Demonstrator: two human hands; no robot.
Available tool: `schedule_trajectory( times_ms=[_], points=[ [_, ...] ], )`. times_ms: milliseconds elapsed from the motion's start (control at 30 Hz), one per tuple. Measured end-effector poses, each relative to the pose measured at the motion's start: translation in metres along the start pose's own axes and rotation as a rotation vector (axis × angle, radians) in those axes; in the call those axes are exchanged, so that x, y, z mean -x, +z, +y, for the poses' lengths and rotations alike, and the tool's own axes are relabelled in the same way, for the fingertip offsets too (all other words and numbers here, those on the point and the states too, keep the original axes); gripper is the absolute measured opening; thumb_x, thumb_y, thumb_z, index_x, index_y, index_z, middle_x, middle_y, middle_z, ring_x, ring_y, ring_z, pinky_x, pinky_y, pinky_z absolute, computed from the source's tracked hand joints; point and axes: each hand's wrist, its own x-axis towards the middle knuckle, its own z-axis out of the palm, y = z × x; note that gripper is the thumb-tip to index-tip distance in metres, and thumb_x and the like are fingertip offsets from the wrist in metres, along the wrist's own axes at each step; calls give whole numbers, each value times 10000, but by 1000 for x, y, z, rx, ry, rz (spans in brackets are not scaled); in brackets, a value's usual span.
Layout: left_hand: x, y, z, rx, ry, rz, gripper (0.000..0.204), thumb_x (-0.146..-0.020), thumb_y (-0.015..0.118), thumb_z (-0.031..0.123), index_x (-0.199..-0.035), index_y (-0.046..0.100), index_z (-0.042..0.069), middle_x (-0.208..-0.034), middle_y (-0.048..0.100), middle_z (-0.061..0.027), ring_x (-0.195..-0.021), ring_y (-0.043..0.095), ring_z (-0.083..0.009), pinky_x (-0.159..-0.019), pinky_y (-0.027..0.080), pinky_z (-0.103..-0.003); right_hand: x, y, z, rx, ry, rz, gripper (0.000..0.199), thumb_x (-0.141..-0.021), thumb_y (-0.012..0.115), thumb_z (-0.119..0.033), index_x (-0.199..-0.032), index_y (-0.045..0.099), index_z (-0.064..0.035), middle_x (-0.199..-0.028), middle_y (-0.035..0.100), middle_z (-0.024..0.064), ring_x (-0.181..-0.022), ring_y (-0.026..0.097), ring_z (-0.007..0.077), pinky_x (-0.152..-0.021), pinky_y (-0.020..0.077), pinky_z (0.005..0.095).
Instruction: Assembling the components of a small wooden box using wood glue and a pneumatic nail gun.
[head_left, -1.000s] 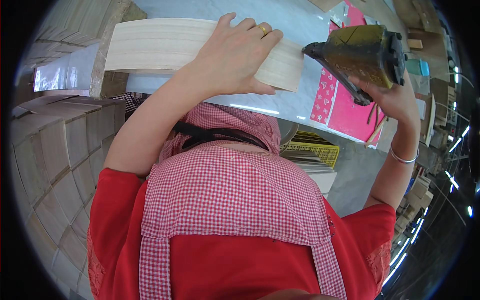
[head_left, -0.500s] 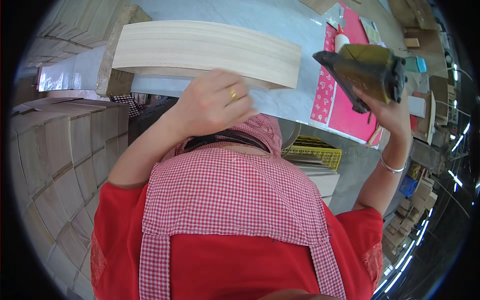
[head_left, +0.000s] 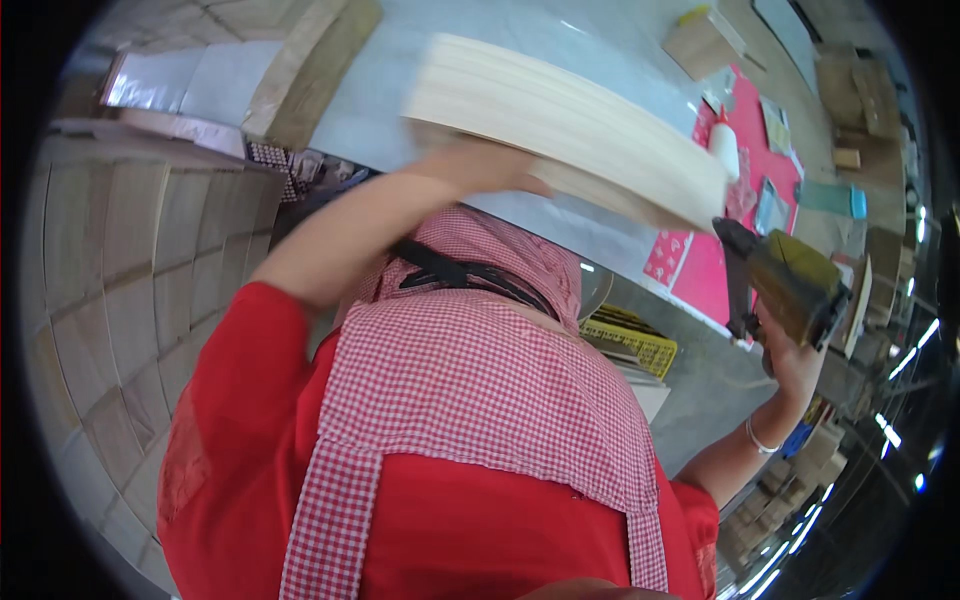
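A long pale wooden box (head_left: 570, 115) lies slantwise at the bench's near edge, its plain top panel facing up. My left hand (head_left: 490, 167) is at its near side, closed on the edge of the wood; the fingers are partly hidden and smeared by motion. In my right hand (head_left: 790, 355) is a nail gun (head_left: 785, 280) with a dark body and a yellowish-brown part, gripped by its handle. The gun's dark tip is close to the box's right end, off the bench's front right corner. Whether the two touch I cannot tell.
A thick wooden block (head_left: 310, 75) stands on the bench (head_left: 400, 50) at left. Pink patterned sheeting (head_left: 705, 280) at right bears a white glue bottle with a red tip (head_left: 723, 145). Stacked wooden boxes (head_left: 110, 300) fill the left; a yellow crate (head_left: 640, 340) sits below the bench.
The wooden box has shifted right, away from the block, and turned at a slant. My left hand has come onto its near side. The nail gun has come lower, nearer the box's right end.
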Motion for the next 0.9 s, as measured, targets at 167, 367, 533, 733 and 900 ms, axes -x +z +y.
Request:
schedule_trajectory(
  times_ms=[167, 367, 533, 733, 900],
  points=[
    [-27, 32, 59, -166, 68, 63, 652, -775, 783, 341, -1296, 576, 9, -1353, 557, -204, -1285, 502, -355, -1096, 371, -461, -2, -4, -17, -31, 168, -12, 500, -777, 819, -8, -1215, 581, 24, -1148, 659, 92, -1034, 632, 171, -894, 521, 330],
    [54, -53, 42, 637, 19, -286, 550, -776, 800, 260, -1249, 602, 62, -1210, 618, -105, -989, 615, -202, -831, 489, -326, -19, 8, -32, 107, -57, -53, 510, -769, 832, -23, -1208, 577, 30, -1157, 653, 101, -1031, 626, 178, -885, 518, 326],
    [62, -90, -1, 595, -1, 336, 757, -694, 861, 218, -1372, 532, 143, -1265, 570, -32, -939, 552, -149, -835, 456, -283, -40, 23, -55, 261, -104, -64, 526, -753, 850, -43, -1198, 580, 32, -1147, 660, 111, -1018, 630, 188, -878, 514, 327],
    [28, -67, -24, 388, 150, 361, 949, -622, 886, 269, -1457, 444, 187, -1361, 503, -39, -1017, 514, -208, -929, 443, -330, -61, 36, -79, 287, -146, -131, 439, -770, 849, -105, -1120, 619, 27, -1015, 663, 81, -890, 608, 157, -775, 487, 315],
    [12, -62, -32, 476, 225, 337, 1002, -578, 896, 325, -1458, 438, 183, -1366, 500, -42, -1088, 507, -244, -994, 423, -372, -73, 30, -86, 347, 6, 16, 345, -798, 827, -134, -1045, 647, 24, -799, 656, 45, -599, 587, 97, -515, 466, 260]
  ],
)
